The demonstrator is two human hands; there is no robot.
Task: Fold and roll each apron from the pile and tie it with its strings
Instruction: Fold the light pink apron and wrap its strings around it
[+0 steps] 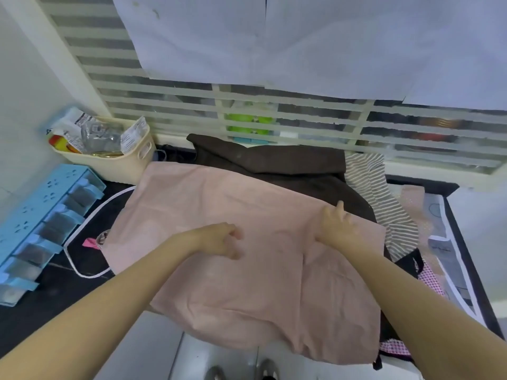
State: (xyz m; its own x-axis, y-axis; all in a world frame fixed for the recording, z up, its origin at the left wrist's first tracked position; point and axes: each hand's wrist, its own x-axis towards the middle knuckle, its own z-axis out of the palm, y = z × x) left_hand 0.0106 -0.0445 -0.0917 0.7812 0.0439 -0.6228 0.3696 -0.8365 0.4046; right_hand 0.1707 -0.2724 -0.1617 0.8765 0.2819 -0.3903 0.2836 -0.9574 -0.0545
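Head view showed a pink apron (pixel 219 215) spread flat over the dark desk (pixel 41 311), its near edge drooping past the front. Both hands lay on top of it: the left hand (pixel 219 239) rested mid-cloth with fingers loosely curled, holding nothing, and the right hand (pixel 338 224) pressed flat, fingers spread, near the far right edge. Soft, matte, lightly creased fabric. Brown cloth (pixel 274 160) and striped cloth (pixel 384 204) lay just behind.

Both arms extended forward; left hand (pixel 222 239) fingers loosely curled, right hand (pixel 338 227) palm down, fingers spread.
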